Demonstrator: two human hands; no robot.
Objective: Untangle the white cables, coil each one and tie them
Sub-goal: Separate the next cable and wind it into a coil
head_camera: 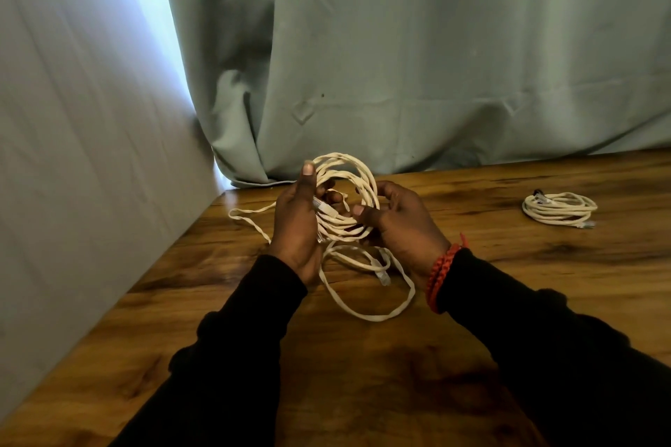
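Both hands grip cable coil (345, 192), 2nd coil (559, 209) apart

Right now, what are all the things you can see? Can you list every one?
coil of cable: one, white, held up between both hands over the table
loose cable: white, trailing on the table under the hands; I cannot tell how many cables it is
coiled cable: one, white, lying on the table far right
table: one, brown wood, underneath everything
curtain: grey-green, hanging behind the table
wall: pale grey, on the left
bracelet: red, on the right wrist
sleeves: two, black
left hand: grips the coil
right hand: holds the coil
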